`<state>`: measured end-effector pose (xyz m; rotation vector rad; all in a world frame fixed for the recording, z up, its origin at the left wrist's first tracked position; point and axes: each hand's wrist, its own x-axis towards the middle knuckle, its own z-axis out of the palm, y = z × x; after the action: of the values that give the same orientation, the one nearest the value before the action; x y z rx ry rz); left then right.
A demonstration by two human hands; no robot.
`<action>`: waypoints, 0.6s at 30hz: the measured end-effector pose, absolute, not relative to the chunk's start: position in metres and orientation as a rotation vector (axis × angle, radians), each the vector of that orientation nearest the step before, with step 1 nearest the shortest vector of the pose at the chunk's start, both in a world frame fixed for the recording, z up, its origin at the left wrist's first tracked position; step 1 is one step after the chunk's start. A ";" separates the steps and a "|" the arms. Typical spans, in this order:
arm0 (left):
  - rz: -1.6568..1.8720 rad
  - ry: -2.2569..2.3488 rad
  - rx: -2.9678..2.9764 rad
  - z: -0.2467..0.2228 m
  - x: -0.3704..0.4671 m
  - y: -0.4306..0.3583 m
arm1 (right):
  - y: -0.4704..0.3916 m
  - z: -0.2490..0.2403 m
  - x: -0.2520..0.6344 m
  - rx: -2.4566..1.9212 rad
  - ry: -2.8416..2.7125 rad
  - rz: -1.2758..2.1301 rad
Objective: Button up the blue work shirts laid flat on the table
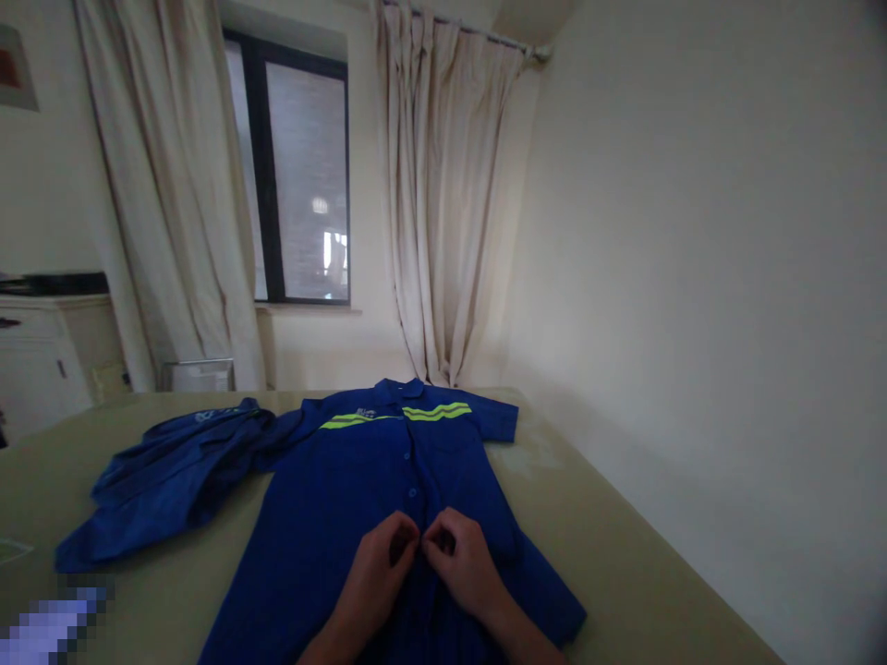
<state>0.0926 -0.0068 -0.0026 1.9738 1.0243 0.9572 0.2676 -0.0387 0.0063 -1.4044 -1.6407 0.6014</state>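
Two-handed work at the front of a blue shirt [311,517]. The shirt lay spread on the table [602,545], front side up, its collar [400,392] at the far end and yellow stripes [438,412] across the chest. Two buttons [412,492] showed just beyond my fingertips, along the front edge. My left hand [380,562] and right hand [463,562] met there, each with thumb and finger pinched closed on the cloth, tips nearly touching; whether a further button lay between them was hidden. The step in hand, as I judged it, was work on the button line; I could not tell fastening from unfastening. The next move seemed to call for one hand to steady the edge while the other guided a button, without puckering the cloth. A crumpled blue garment [187,471] lay to the left, just beside the shirt.
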 end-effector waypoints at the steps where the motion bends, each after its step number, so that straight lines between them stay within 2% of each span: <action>1: 0.947 1.038 2.011 -0.001 0.092 -0.007 | -0.038 0.007 0.268 -1.396 -1.619 0.622; 12: 0.797 1.112 2.546 -0.002 0.089 -0.012 | -0.020 -0.010 0.268 -1.444 -1.323 0.949; 18: 0.695 1.214 2.666 0.001 0.091 -0.016 | -0.023 -0.008 0.267 -1.452 -1.426 0.852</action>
<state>0.0914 -0.0161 0.0009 2.6656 1.2141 0.6946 0.2668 -0.0227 -0.0078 -1.4515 -1.4264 0.8518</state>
